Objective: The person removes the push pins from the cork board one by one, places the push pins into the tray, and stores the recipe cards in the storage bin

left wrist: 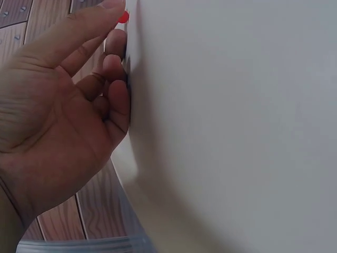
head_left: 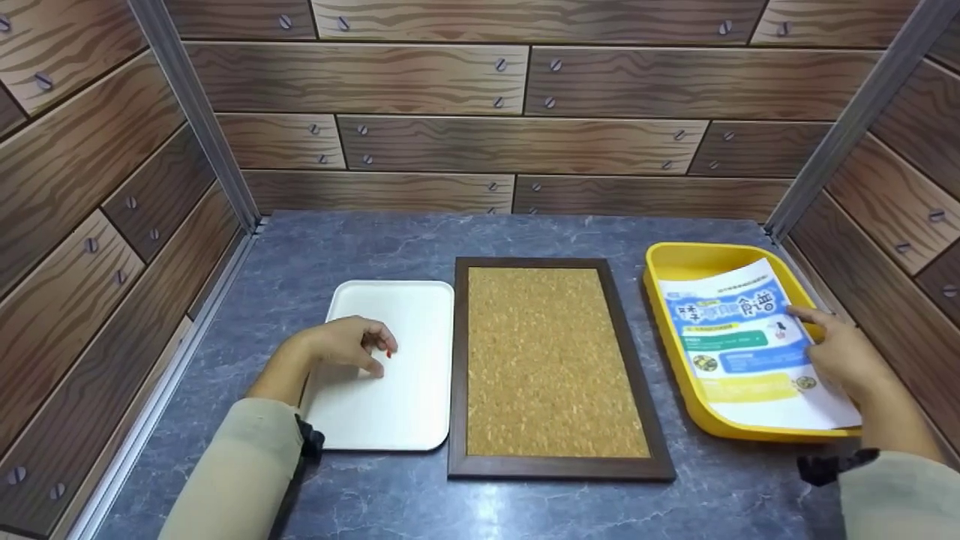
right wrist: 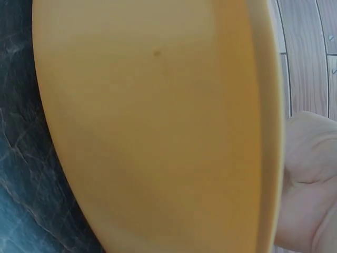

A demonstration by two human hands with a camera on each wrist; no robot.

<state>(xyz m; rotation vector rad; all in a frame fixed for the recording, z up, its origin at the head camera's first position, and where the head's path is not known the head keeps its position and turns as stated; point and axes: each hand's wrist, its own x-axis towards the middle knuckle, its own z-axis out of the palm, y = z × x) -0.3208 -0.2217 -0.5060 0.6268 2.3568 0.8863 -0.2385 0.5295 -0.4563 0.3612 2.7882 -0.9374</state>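
My left hand point(head_left: 349, 345) is over the white tray point(head_left: 420, 405), fingers bent and fingertips low over its surface. A tiny red piece point(head_left: 389, 352) shows at the fingertips, with a gap between thumb and forefinger in the head view. That red piece point(left wrist: 124, 17) looks round-ended in the left wrist view, just by the thumb tip. On the right, my right hand point(head_left: 844, 345) reaches over the yellow bin's side, forefinger stretched onto the right edge of a printed paper sheet point(head_left: 739, 375). In the right wrist view the bin wall point(right wrist: 158, 137) hides most of that hand point(right wrist: 308, 174).
A cork board point(head_left: 551, 360) with a dark frame lies between the white tray and the yellow bin point(head_left: 701, 416). Wood-patterned walls point(head_left: 480, 142) enclose the grey marbled table point(head_left: 360, 240) at the back and sides.
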